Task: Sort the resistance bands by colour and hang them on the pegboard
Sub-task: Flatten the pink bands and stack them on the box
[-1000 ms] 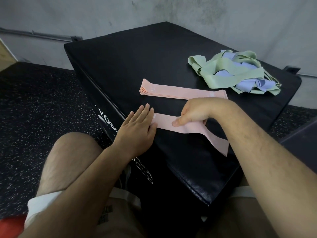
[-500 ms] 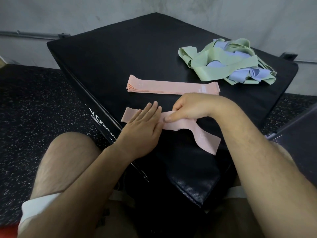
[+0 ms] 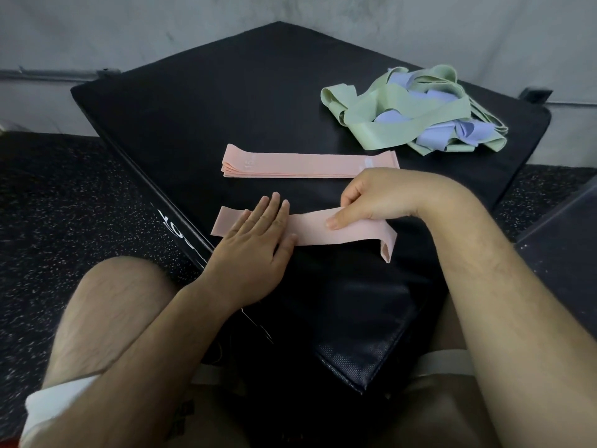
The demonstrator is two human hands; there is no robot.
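Observation:
A loose pink band [image 3: 310,229] lies across the near part of a black padded box [image 3: 226,101]. My left hand [image 3: 255,234] presses flat on its left part with straight fingers. Pinching the band's right half between thumb and fingers is my right hand [image 3: 371,202], and the band's right end curls down past it. Behind them rests a neat flat stack of pink bands [image 3: 307,164]. At the back right sits a tangled heap of green bands [image 3: 387,121] mixed with lilac bands [image 3: 452,130]. No pegboard is in view.
The box stands on dark speckled rubber flooring [image 3: 64,195] against a grey wall [image 3: 129,27]. My bare knees flank the box's near corner. A dark object's edge [image 3: 568,234] shows at the far right.
The band's left end now sticks out past my left hand. My right hand has lifted and drawn the band's right part leftward, folding its end over. The camera has shifted.

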